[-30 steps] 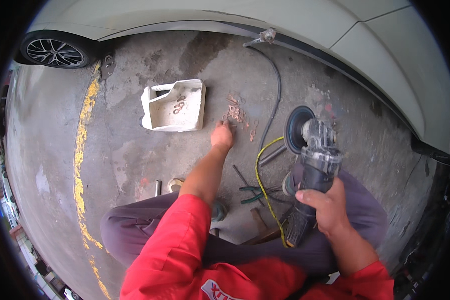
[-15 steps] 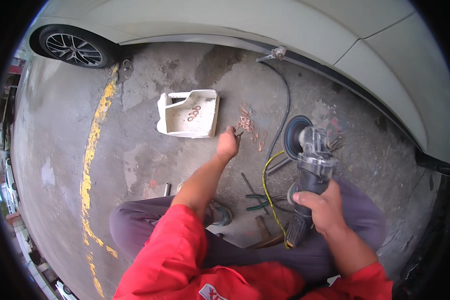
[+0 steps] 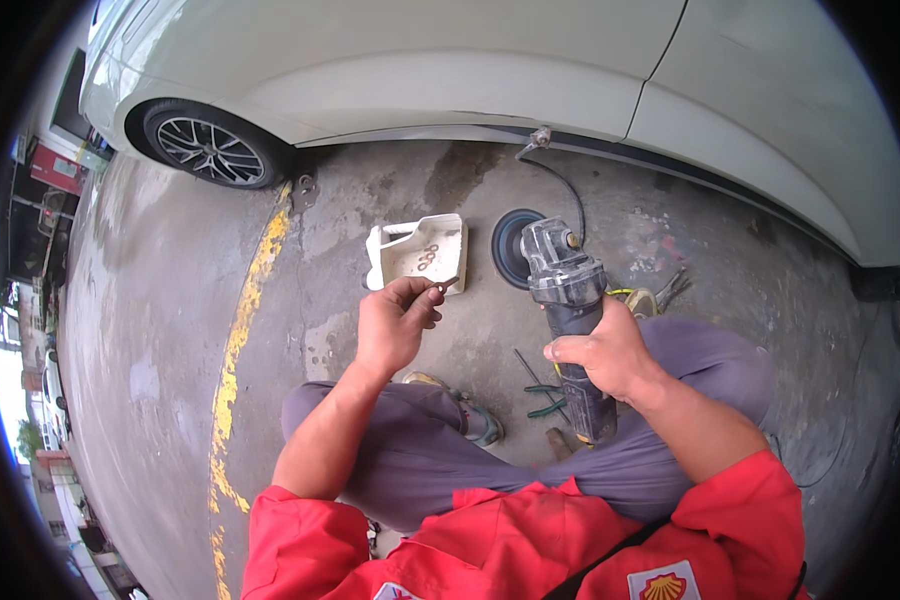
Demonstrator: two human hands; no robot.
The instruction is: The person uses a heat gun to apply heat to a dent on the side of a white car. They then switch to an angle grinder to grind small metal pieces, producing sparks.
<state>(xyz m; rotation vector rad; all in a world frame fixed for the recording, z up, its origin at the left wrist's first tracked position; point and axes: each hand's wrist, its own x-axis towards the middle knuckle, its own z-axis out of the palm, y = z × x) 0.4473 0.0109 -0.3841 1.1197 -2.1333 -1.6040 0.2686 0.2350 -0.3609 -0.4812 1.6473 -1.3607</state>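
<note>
My right hand is wrapped round the body of an angle grinder, a dark tool with a dusty clear guard on its head. Its round dark-blue sanding disc points away from me, raised off the ground. My left hand is closed in a pinch on a small dark, slim metal piece. Right behind that hand stands a cut-open white plastic jug. Several small copper-coloured rings lie inside it. The loose rings on the ground are hidden behind the grinder.
A pale car with a dark spoked wheel stands ahead. A cable with a metal clamp hangs at its sill. Green-handled pliers and a thin rod lie between my legs. A yellow line runs along the concrete at left.
My left hand has come back and left from the pile of copper rings, with a small metal piece pinched in it. The grinder has shifted left, its disc now facing more upward. The view has tilted up.
</note>
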